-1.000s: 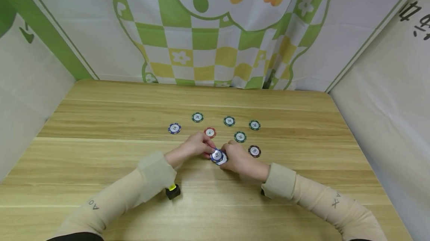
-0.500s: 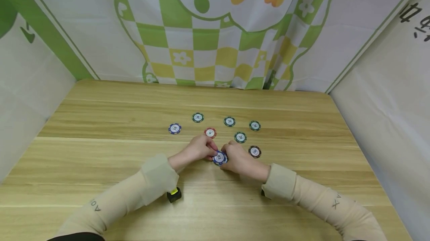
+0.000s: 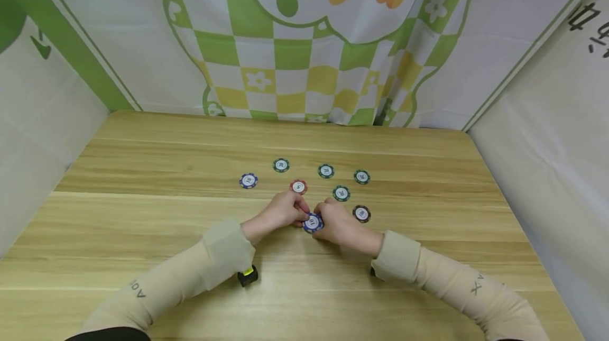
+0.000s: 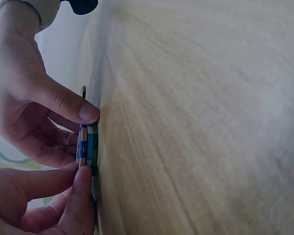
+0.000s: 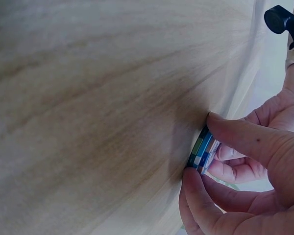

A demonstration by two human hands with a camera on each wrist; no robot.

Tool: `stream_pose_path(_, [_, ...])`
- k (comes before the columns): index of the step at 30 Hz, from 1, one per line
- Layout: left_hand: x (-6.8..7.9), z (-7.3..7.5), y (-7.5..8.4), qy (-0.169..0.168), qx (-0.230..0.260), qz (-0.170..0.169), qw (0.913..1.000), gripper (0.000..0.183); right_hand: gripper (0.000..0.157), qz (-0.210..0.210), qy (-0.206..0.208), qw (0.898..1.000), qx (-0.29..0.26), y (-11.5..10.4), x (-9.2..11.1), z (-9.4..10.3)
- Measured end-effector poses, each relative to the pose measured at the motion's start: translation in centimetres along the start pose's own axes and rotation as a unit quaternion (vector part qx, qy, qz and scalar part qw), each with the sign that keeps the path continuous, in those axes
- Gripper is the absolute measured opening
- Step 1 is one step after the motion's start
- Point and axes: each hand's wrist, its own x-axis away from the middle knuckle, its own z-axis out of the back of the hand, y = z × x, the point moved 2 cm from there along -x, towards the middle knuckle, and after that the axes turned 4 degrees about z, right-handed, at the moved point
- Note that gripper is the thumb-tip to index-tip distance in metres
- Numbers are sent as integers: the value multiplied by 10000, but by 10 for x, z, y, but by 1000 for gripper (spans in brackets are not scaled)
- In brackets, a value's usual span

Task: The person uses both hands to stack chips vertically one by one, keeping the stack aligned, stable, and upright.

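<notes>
A blue poker chip [image 3: 312,222] marked 10 lies on top of a small stack, near the middle of the table. My left hand [image 3: 284,210] pinches the edge of the blue chip between thumb and finger. From the other side my right hand [image 3: 339,224] grips the stack, thumb on one edge and fingers on the opposite one. In the right wrist view a chip with a teal and green edge [image 5: 198,147] shows beneath the blue one. The left wrist view shows the stack [image 4: 88,144] edge-on, low on the table. How many chips it contains is hard to tell.
Behind the hands lie a red chip [image 3: 298,187], a blue chip [image 3: 248,181], several green chips [image 3: 341,193] and a dark chip [image 3: 361,214] marked 100. A patterned curtain [image 3: 295,55] hangs at the back edge of the wooden table [image 3: 157,161].
The blue chip, earlier tilted and offset with a white face showing under it, now sits flat over the stack. My left hand has shifted slightly right and down; my right hand stays in place.
</notes>
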Motion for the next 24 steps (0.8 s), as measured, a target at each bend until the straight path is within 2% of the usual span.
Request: stream_pose_path(24, [-1,-1,2,-30,-135,-14,9999,5,37,69,52,9999,-91,2,-1,0])
